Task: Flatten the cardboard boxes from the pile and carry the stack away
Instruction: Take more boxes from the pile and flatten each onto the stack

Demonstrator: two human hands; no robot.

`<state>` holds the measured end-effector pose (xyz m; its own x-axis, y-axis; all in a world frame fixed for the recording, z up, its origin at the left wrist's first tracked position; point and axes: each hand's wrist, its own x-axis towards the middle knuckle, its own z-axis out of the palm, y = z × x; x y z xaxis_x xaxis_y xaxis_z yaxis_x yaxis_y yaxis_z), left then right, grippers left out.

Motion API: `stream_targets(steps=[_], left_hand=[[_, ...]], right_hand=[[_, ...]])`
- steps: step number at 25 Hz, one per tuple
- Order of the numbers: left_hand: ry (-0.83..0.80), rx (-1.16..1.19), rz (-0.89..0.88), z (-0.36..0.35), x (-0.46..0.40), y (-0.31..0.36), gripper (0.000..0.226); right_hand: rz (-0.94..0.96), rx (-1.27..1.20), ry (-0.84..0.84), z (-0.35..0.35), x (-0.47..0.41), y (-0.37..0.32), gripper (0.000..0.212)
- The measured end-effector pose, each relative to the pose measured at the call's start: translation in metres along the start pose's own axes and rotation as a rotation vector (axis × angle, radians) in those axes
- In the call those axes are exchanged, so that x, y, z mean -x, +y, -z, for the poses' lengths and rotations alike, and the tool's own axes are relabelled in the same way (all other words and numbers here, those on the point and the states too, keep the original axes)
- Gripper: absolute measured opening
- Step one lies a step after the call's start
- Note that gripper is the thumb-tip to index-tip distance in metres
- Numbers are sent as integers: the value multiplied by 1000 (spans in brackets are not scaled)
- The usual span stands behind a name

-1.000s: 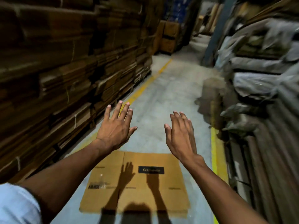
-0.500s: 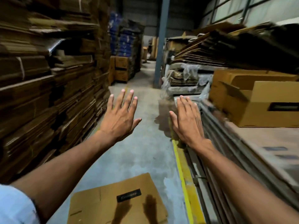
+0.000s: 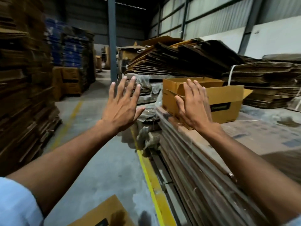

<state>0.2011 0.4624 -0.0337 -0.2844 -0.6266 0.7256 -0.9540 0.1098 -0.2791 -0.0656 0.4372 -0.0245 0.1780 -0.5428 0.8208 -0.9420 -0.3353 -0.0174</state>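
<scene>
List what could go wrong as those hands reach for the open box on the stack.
1. The open box sits near the edge of the flattened cardboard stack; a one-sided push from the right hand might slide or tip it off.
2. The left hand is spread open and off the box, so a grab may be lopsided.
3. A flattened box lies on the floor by the feet, a possible slip or trip hazard when stepping in.

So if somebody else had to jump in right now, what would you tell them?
Left hand: open, empty, raised over the aisle.
Right hand: open, empty, in front of the open box; contact unclear.
That box stands unflattened on the stack of flat cardboard at the right.
One flattened box lies on the floor near your feet.
Left: flatten the open box, then carry the stack away.
</scene>
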Motion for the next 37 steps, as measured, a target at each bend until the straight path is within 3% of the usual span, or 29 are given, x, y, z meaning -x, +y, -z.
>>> stream_targets(steps=[16, 28, 37], left_hand=[[84, 208, -241, -162, -184, 90, 84], [-57, 325, -343, -265, -260, 137, 83], [-182, 376, -343, -346, -350, 218, 86]], right_hand=[[-224, 338, -86, -64, -60, 169, 60], [-311, 392, -213, -140, -82, 249, 58], [-331, 318, -310, -229, -114, 364, 57]])
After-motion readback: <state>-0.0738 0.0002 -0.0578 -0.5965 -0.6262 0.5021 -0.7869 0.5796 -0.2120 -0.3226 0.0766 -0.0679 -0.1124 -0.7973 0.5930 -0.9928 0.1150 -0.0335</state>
